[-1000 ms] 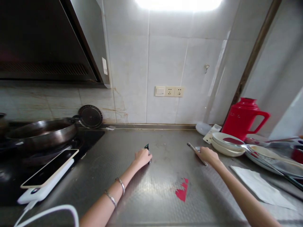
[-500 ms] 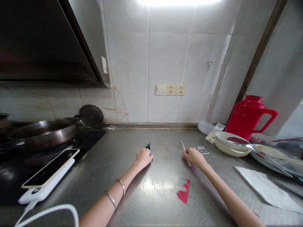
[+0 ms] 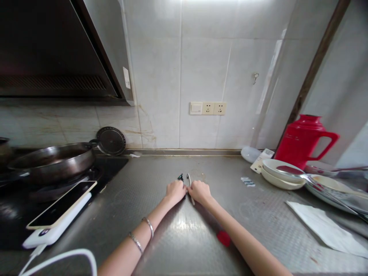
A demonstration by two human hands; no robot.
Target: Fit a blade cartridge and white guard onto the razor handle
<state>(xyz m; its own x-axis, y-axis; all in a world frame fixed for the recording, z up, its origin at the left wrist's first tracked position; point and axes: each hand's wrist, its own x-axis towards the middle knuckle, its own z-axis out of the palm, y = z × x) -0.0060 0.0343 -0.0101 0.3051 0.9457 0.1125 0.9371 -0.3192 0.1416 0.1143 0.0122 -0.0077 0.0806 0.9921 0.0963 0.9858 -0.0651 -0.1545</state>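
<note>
Near the middle of the metal counter [image 3: 161, 245], my left hand [image 3: 175, 191] is closed on a small dark razor-like item [image 3: 180, 177], whose head sticks up past the fingers. Right beside it, my right hand [image 3: 200, 191] grips a thin white stick, perhaps a toothbrush [image 3: 189, 179], with its small head pointing to the wall and its other end showing below the fingers. The two hands almost touch. Under my right forearm a red scrap [image 3: 223, 238] shows, partly covered.
At left, a pan [image 3: 57, 161] stands on the stove, with a phone [image 3: 63, 205] on a white power bank [image 3: 60, 226]. Toward the right are a small packet [image 3: 247, 181], stacked bowls [image 3: 283, 180], a red jug [image 3: 301, 142] and a white napkin [image 3: 324, 228].
My right hand has moved left with the white stick, coming up beside my left hand. My right forearm now covers part of the red scrap. The left hand has hardly moved.
</note>
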